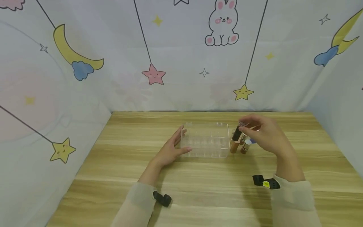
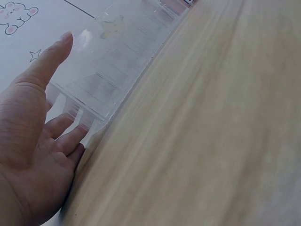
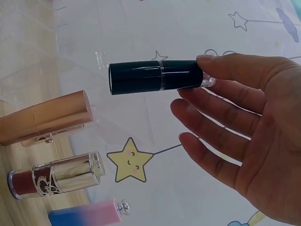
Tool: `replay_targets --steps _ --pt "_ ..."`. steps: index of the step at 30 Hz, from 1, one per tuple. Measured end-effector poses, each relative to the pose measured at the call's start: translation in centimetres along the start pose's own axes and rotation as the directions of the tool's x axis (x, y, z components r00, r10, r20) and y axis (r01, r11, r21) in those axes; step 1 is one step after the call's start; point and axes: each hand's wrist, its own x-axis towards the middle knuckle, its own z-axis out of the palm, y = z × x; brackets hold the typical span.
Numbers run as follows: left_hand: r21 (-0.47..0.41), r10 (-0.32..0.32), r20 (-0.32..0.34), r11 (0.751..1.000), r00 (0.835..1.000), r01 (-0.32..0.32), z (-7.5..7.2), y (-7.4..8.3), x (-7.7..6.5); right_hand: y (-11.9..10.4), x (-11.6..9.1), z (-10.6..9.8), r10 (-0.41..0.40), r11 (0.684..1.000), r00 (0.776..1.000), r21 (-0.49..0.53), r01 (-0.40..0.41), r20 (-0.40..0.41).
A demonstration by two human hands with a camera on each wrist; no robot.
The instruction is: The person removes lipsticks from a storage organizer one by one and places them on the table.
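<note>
A clear plastic box (image 1: 204, 129) with inner dividers stands on the table. My left hand (image 1: 170, 149) is at its left end, the thumb along the front and the other fingers behind; in the left wrist view, the thumb and fingers look nearly straight. With thumb and fingertips, my right hand (image 1: 262, 132) pinches the clear end of a dark lipstick tube (image 3: 141, 77), held in the air right of the box. Below it stand a rose-gold lipstick tube (image 3: 51, 115), a silver tube with a dark red base (image 3: 70, 172) and a pink-and-blue tube (image 3: 89, 214). Another tube is partly hidden behind the rose-gold one.
The wood-grain table (image 1: 198, 189) reaches back to a white cloth backdrop (image 1: 184, 56) printed with stars, moons and a rabbit. Cloth also hangs along both sides. Black straps with small devices sit at both wrists.
</note>
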Motion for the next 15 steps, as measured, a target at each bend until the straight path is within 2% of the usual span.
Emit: replay_targets --steps 10,15 --pt "0.008 -0.004 -0.003 1.0 1.0 0.004 -0.1 0.1 0.1 0.7 -0.3 -0.9 0.044 0.999 0.999 0.005 -0.044 0.022" --pt "0.013 -0.001 0.001 1.0 1.0 0.001 -0.1 0.0 0.1 1.3 -0.6 -1.5 0.056 0.998 0.998 -0.016 -0.055 0.006"
